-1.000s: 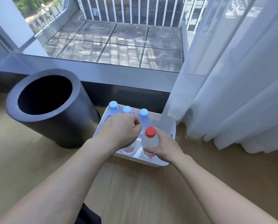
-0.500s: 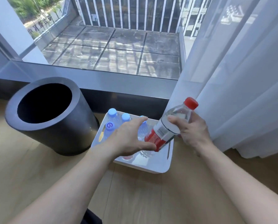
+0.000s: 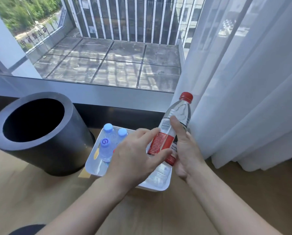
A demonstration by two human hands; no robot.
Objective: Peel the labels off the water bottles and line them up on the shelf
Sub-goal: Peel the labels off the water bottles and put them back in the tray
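Head cam, the only view. The right hand [image 3: 187, 150] is wrapped around a clear plastic water bottle with a red screw cap [image 3: 179, 114]. The thumb lies across the front and the fingers curl behind, so it's clamped on. The bottle is off the floor and tilted, cap up and to the right, in front of the white sheer curtain [image 3: 243, 99].

It has a red-and-white wrap label [image 3: 160, 141] with blocks of small print, way too tiny to read, and no brand I can make out. The left hand [image 3: 136, 156] isn't gripping anything. Its fingers are spread and fairly straight, with the tips resting on the red part of the label.

Under both hands sits a white rectangular plastic tray [image 3: 94, 167] on the light wooden floor [image 3: 23, 192]. Three clear bottles stand upright in its far left part. Two have plain light-blue caps [image 3: 108, 128], and one nearer the camera has a purple cap [image 3: 105, 143] with a white swirl logo, kind of like a "G". A bit of red shows just behind the left hand, but I can't tell what it is.

Touching or just beside the tray's left side is a dark grey cylindrical bin [image 3: 40, 133], open at the top. Outside the window [image 3: 108, 65] there's some lettering on a railing that I can't read.
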